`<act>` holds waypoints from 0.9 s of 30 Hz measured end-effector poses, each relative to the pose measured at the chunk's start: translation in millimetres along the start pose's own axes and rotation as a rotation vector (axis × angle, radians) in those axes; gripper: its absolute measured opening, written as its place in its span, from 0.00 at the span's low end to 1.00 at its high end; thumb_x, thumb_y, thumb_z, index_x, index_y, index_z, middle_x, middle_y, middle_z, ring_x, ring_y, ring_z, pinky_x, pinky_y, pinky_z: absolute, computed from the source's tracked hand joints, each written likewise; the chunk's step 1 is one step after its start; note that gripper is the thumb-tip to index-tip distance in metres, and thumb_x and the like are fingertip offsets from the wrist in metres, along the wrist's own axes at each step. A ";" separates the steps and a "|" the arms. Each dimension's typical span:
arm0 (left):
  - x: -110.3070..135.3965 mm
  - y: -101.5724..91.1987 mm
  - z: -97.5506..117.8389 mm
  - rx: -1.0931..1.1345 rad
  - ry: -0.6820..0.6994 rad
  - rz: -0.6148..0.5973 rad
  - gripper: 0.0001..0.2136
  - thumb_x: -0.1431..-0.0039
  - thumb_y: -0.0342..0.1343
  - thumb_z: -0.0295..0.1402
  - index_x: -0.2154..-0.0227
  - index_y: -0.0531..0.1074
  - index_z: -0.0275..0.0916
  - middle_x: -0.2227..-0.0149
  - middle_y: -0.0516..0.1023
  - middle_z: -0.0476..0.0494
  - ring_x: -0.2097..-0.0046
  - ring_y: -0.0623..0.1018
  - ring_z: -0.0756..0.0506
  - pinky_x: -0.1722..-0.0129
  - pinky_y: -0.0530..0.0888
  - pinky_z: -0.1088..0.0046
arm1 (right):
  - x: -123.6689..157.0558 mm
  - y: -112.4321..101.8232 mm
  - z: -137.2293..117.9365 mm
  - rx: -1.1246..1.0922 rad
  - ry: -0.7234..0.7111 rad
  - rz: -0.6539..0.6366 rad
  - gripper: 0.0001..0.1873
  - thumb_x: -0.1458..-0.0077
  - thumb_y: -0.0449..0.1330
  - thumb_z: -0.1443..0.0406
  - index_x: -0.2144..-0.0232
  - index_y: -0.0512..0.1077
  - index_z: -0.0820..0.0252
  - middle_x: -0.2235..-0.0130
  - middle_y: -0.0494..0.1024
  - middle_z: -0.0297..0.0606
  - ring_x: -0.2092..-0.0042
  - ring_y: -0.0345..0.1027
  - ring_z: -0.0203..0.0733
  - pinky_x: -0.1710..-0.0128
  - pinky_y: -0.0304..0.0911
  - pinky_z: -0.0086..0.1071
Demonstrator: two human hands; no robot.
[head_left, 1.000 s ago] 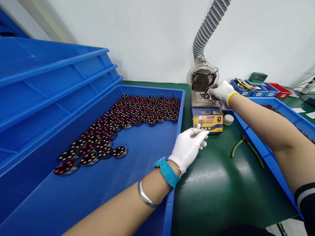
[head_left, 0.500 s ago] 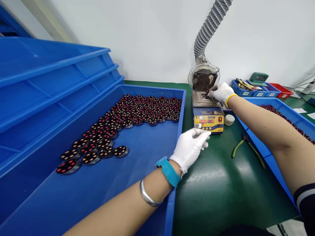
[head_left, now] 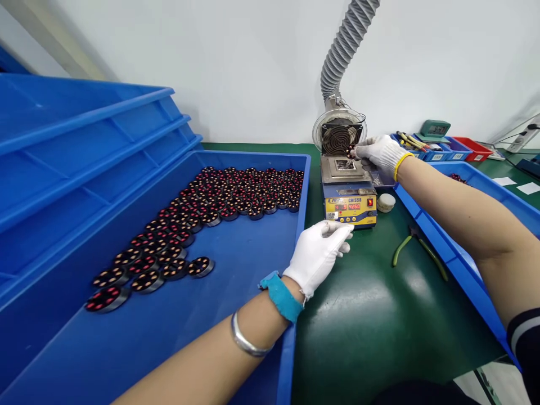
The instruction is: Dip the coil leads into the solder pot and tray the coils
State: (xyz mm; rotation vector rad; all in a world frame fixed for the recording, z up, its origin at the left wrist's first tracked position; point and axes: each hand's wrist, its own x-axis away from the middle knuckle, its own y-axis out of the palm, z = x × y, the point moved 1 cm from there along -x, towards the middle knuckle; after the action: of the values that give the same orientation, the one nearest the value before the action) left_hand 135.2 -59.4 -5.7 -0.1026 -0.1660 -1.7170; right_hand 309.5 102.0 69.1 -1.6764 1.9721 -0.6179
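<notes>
My right hand (head_left: 377,153), in a white glove, is closed on a small round dark part with light dots (head_left: 351,151). It holds this part tilted above the solder pot (head_left: 343,166), whose square opening shows silvery metal. My left hand (head_left: 319,252), gloved in white, is closed in a pinch in front of the pot's yellow control panel (head_left: 349,209). Whatever is between its fingers, if anything, is too small to make out. Many round black parts with red or tan dots (head_left: 236,194) lie in rows in the blue tray (head_left: 236,259) on the left.
Green-handled cutters (head_left: 415,247) lie on the green table (head_left: 363,315). A round whitish tin (head_left: 386,202) stands beside the pot. Behind it rises a grey exhaust hose (head_left: 343,53). Another blue tray (head_left: 447,247) sits at the right. Stacked blue trays (head_left: 93,152) stand at far left.
My right hand has lifted the dotted part up a little from the pot's opening, which now shows more fully. My left hand keeps its pinch. The whole view has shifted slightly.
</notes>
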 end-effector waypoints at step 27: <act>0.0 2.6 4.7 -0.206 0.048 -0.046 0.16 0.47 0.60 0.44 0.67 0.74 0.34 0.67 0.79 0.41 0.70 0.76 0.47 0.68 0.73 0.71 | 42.9 -36.6 23.5 -0.358 0.003 -0.111 0.03 0.49 0.60 0.66 0.70 0.73 0.61 0.77 0.73 0.33 0.80 0.59 0.28 0.80 0.60 0.23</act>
State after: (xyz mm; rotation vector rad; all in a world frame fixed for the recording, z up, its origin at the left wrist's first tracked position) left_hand 137.7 -58.9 -0.9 -0.2112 0.0446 -1.7772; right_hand 346.4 53.3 70.3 -2.0051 2.0969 -0.3158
